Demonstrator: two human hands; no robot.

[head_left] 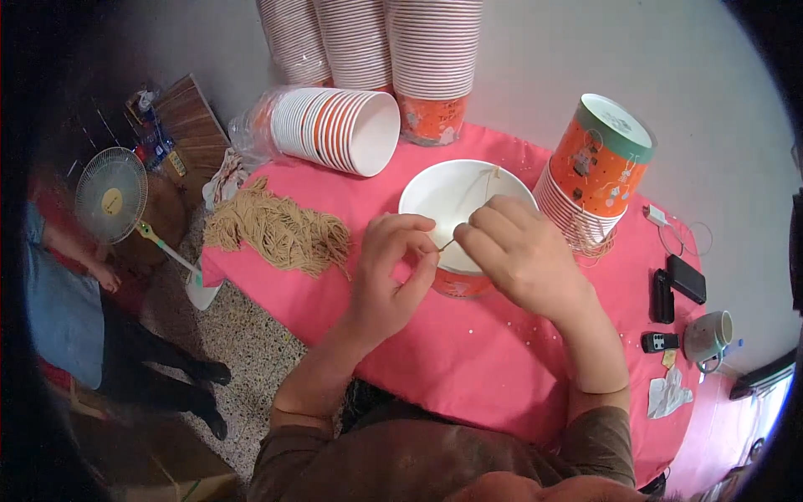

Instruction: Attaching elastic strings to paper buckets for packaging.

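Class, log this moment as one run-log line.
left hand: pinching string end | right hand: pinching string | string: over paper bowl | table: pink cloth

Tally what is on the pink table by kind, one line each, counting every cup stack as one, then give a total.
Paper cup stacks: 5 (three upright at the back, one lying on its side, one upside down at right)
Single paper bowl, under both hands: 1
String bundle: 1
Mug: 1
Dark handheld devices: 3
Total: 11

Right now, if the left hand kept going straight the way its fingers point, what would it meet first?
Probably the right hand: the left hand points rightward across the near rim of the white paper bowl, both pinching a thin cord between them. Depth is uncertain.
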